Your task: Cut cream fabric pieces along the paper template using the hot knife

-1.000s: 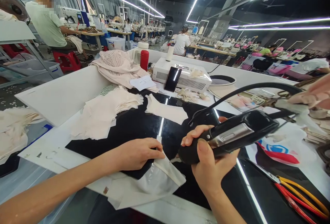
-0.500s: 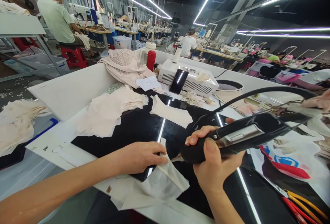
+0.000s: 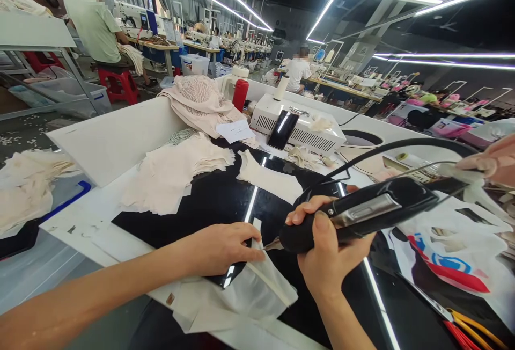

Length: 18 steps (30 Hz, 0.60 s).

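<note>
Head view: a black handheld tool with a silver side panel [image 3: 374, 208] beside a sheer cream cloth piece [image 3: 267, 285]

The right hand [image 3: 333, 242] is wrapped around the tool. The left hand [image 3: 227, 248] touches the cloth's upper end with its fingertips; whether they pinch it, I cannot tell. The cloth lies at the near edge of the black-and-white worktop [image 3: 219, 199]. Scissors with orange and red handles [image 3: 462, 323] lie rightward.

The left grip [image 3: 231, 245] touches pale cloth [image 3: 261, 291]; the right grip [image 3: 328, 253] holds a tool [image 3: 364, 213].
</note>
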{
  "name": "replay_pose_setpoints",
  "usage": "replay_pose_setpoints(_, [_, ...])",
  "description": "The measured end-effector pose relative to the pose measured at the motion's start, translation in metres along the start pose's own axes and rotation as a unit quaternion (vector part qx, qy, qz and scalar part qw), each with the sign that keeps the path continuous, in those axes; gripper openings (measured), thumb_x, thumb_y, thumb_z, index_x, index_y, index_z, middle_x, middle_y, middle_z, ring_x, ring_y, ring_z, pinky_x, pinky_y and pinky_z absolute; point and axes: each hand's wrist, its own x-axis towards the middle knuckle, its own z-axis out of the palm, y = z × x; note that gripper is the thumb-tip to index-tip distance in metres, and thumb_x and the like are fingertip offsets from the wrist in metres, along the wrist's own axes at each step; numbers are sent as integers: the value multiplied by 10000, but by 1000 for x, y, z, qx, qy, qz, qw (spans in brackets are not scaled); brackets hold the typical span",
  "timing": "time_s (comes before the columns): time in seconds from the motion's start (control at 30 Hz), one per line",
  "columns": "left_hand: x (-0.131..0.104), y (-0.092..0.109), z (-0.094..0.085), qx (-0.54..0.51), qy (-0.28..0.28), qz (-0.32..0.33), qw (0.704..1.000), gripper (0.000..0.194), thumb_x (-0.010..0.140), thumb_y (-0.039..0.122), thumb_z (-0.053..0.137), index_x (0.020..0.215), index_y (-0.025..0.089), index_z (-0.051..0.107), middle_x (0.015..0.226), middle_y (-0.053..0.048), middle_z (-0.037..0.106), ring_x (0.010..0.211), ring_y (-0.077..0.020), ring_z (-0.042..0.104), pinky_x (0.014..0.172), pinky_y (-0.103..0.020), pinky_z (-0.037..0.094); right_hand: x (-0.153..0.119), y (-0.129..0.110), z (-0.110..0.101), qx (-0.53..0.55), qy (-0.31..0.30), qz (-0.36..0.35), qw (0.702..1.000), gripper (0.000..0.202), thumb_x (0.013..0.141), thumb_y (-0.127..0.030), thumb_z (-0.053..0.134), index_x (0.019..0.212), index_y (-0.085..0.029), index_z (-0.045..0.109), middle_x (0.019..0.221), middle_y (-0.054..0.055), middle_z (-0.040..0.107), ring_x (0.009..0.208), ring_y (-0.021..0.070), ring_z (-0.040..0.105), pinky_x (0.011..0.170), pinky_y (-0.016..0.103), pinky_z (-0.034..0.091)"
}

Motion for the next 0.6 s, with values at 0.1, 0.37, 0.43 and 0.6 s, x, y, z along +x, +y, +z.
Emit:
replay_pose_setpoints(0.1, [-1, 0, 2, -1, 5, 0, 1000, 501, 907, -42, 498, 1301, 228, 647, 1353, -128, 591, 1244, -257, 628, 958, -310, 586, 1, 1, 1, -2, 2, -2, 1000, 450, 902, -144, 711, 1281, -305, 528, 836, -60, 670, 596, 134, 627, 562, 310, 588])
replay_pose_setpoints(0.37, [-1, -1, 3, -18, 17, -5, 1000, 506, 916, -28, 485, 1303, 254, 646, 1359, -118, 585, 1223, -235, 625, 984, -301, 566, 4, 11, 5, -1, 3, 2, 1000, 496, 918, -148, 707, 1341, -308, 503, 851, -64, 665, 592, 128, 630, 580, 314, 589])
replay_pose_setpoints(0.43, [-2, -2, 2, -18, 14, -2, 1000, 524, 908, -36, 473, 1315, 251, 635, 1361, -118, 579, 1226, -234, 621, 996, -307, 559, 5, 11, 5, 1, -9, -3, 1000, 474, 927, -151, 701, 1325, -308, 498, 857, -67, 665, 585, 125, 634, 589, 317, 592])
replay_pose_setpoints(0.6, [-6, -4, -5, -18, 1, -12, 1000, 610, 847, -91, 425, 1331, 230, 613, 1379, -115, 571, 1210, -241, 630, 978, -321, 568, 12, 3, -7, -7, -15, -6, 1000, 426, 910, -186, 737, 1242, -296, 494, 887, -66, 672, 613, 124, 649, 621, 316, 603])
